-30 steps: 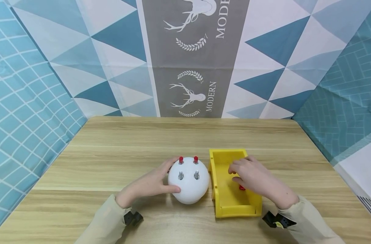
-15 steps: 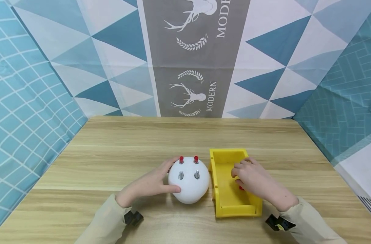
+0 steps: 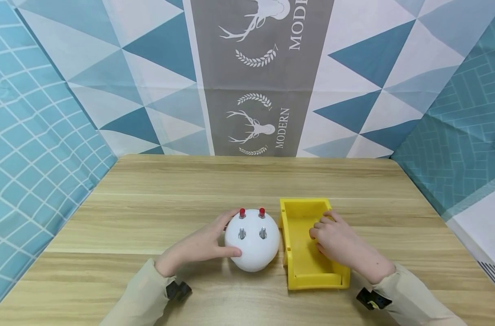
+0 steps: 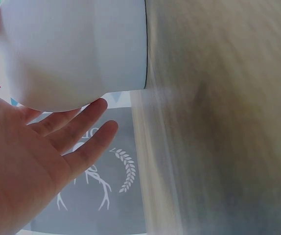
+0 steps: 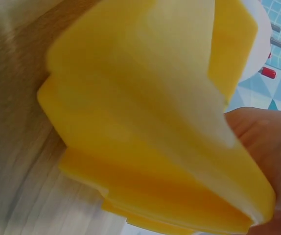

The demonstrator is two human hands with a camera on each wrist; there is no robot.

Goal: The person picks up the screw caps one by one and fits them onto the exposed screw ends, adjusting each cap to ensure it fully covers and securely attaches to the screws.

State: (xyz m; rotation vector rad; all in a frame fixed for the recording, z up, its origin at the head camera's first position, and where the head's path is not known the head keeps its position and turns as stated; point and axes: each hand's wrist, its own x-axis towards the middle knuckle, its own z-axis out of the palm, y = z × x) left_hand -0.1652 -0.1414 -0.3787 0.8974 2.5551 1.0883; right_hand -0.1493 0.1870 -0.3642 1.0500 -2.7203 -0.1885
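A white dome-shaped body (image 3: 253,253) stands on the table, with two bare metal toggle levers (image 3: 263,233) in front and two red-capped levers (image 3: 262,213) behind. My left hand (image 3: 204,240) holds its left side, thumb on the front and fingers round the back. In the left wrist view, fingertips (image 4: 99,105) lie along the dome's smooth wall (image 4: 81,49). My right hand (image 3: 339,240) reaches down into a yellow bin (image 3: 292,260), fingers bent towards its floor. A small red piece there is almost hidden by the hand; I cannot tell whether the fingers pinch it.
The bin stands close to the right of the dome; its yellow side wall (image 5: 130,98) fills much of the right wrist view. Wooden table (image 3: 182,181) stretches behind and to both sides. Patterned cloth (image 3: 251,77) hangs along the back edge.
My right hand has shifted slightly right and lower in the bin, its fingers closing in over the red piece, which now barely shows. The left hand and dome have stayed put.
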